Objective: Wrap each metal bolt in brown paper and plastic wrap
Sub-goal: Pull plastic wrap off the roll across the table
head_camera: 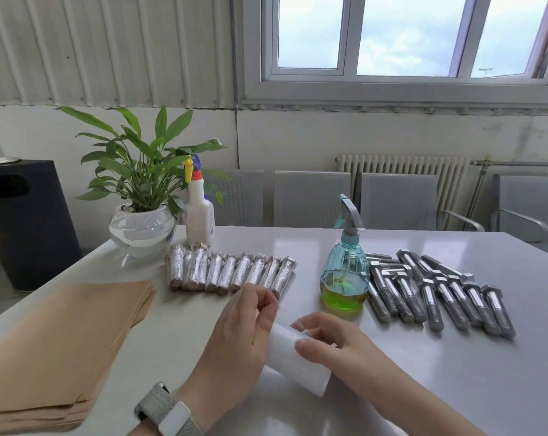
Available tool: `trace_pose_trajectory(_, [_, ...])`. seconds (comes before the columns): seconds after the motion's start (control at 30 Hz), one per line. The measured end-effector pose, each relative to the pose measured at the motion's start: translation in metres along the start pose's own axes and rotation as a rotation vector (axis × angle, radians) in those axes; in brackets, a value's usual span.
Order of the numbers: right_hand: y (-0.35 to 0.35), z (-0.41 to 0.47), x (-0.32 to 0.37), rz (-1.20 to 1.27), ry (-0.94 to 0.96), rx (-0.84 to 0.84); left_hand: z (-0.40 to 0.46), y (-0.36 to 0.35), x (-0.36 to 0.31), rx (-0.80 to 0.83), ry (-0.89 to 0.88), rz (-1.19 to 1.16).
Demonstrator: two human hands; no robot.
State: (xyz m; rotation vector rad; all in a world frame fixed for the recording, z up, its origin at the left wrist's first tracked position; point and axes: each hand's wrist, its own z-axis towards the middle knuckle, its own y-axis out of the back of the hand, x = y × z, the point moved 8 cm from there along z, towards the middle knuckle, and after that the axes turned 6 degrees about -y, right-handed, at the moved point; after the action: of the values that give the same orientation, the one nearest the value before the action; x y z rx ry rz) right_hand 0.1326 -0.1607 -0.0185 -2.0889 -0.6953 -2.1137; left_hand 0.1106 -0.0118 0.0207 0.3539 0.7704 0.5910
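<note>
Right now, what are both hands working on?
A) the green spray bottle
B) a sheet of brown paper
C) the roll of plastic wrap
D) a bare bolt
C: the left hand and right hand both hold the white roll of plastic wrap; the bare bolts lie untouched to the right.

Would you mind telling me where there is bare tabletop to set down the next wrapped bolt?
Bare tabletop lies between the wrapped bolts and the green spray bottle, and between the brown paper stack and the left hand. The far middle of the table is bare too. It is crowded around the loose bolts at right.
</note>
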Motion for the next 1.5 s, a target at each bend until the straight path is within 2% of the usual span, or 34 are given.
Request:
trace_pose_trajectory(0.13, [0.005,0.003,-0.001,-0.077,-0.002,0.039,0.000,0.000,-0.007,0.023,-0.087,0.021])
trace_pose_trajectory(0.3, [0.008,0.001,0.000,0.006,-0.014,0.114,0.000,-0.001,-0.002,0.044,-0.079,0.026])
trace_pose_trajectory(0.53, [0.024,0.002,0.009,-0.075,0.100,-0.049,0.000,-0.001,-0.002,0.103,-0.099,0.069])
trace_pose_trajectory(0.7, [0.014,0.002,0.005,-0.167,0.089,0.004,-0.001,-0.001,-0.005,0.096,-0.131,0.126])
trace_pose_trajectory(0.83, [0.011,0.002,0.002,-0.121,0.073,0.004,-0.001,-0.002,-0.003,0.097,-0.123,0.159])
trace_pose_trajectory(1.0, [0.017,-0.005,0.016,-0.410,0.248,-0.149,-0.001,-0.006,0.001,0.121,-0.094,0.190])
trace_pose_trajectory(1.13, [0.011,-0.011,0.024,-0.641,0.353,-0.155,-0.003,-0.011,0.007,0.192,-0.045,0.186])
trace_pose_trajectory(1.3, [0.013,-0.007,0.021,-0.636,0.322,-0.124,-0.002,-0.017,0.006,0.257,-0.088,0.177])
trace_pose_trajectory(1.5, [0.006,-0.008,0.018,-0.609,0.311,-0.041,-0.002,-0.017,0.012,0.254,-0.063,0.155])
